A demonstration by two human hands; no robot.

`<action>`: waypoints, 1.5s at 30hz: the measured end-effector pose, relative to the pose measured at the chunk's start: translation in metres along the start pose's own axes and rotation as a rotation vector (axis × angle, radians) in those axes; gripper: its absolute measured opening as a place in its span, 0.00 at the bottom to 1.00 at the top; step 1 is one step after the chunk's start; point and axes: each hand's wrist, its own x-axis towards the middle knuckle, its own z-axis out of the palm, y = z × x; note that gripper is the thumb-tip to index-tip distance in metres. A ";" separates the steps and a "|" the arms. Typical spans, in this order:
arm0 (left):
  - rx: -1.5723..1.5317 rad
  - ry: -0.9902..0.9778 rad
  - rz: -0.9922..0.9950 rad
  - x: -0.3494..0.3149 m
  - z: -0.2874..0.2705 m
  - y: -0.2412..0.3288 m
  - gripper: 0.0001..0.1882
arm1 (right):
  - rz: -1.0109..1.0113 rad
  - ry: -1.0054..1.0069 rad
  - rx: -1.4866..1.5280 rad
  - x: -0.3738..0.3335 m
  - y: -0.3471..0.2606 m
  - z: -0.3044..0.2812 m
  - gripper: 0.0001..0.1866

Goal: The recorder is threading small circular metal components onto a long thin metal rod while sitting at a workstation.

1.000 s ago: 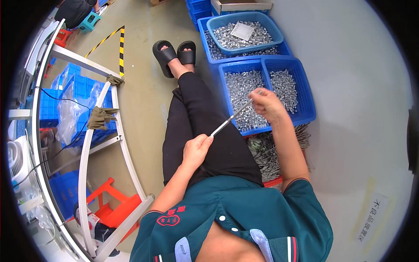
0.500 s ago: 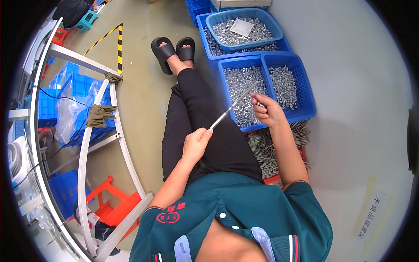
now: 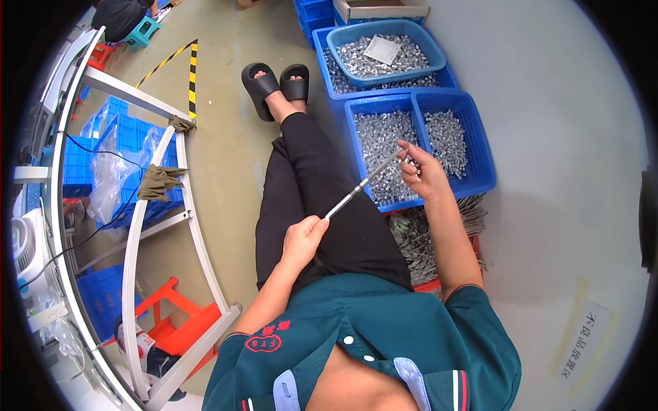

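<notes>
Holding a thin rod over a bin of small metal parts

Gripping the near end of a thin metal rod (image 3: pixel 360 186), the left hand (image 3: pixel 303 236) rests above the lap, its fingers closed round the rod. From there the rod slants up and away across the black trousers (image 3: pixel 322 198) to the right hand (image 3: pixel 425 175), whose fingertips are pinched together on its far end. That hand hovers over the blue two-part bin (image 3: pixel 480 171), just above the bin's near edge; whether a small part sits between the fingers is too small to tell.

Both halves of the bin are filled with small shiny metal pieces (image 3: pixel 373 147). Beyond the bin stands a round blue basket (image 3: pixel 418 38) with more such pieces and a white slip of paper (image 3: pixel 382 49) on top, set in a second blue crate. On the near side of the bin, beside the person's right forearm, lies a heap of long thin metal rods (image 3: pixel 411 236) in a red tray. Far to the left of the bin, past the person's legs and black sandals (image 3: pixel 274 82), runs a white metal frame (image 3: pixel 175 205) with blue crates (image 3: pixel 127 147) behind it
</notes>
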 end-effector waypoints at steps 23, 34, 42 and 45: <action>0.183 0.053 0.058 0.001 -0.003 0.009 0.19 | 0.014 0.057 -0.313 -0.005 -0.013 0.034 0.10; -0.064 0.000 0.000 0.005 0.005 -0.003 0.19 | -0.121 0.153 -0.451 -0.006 -0.003 0.051 0.12; -0.328 -0.099 -0.016 0.011 0.014 0.001 0.20 | -0.254 0.026 -0.325 -0.007 0.001 0.048 0.12; -0.308 -0.076 -0.018 0.012 0.018 0.004 0.20 | -0.224 0.090 -0.441 -0.009 -0.001 0.052 0.11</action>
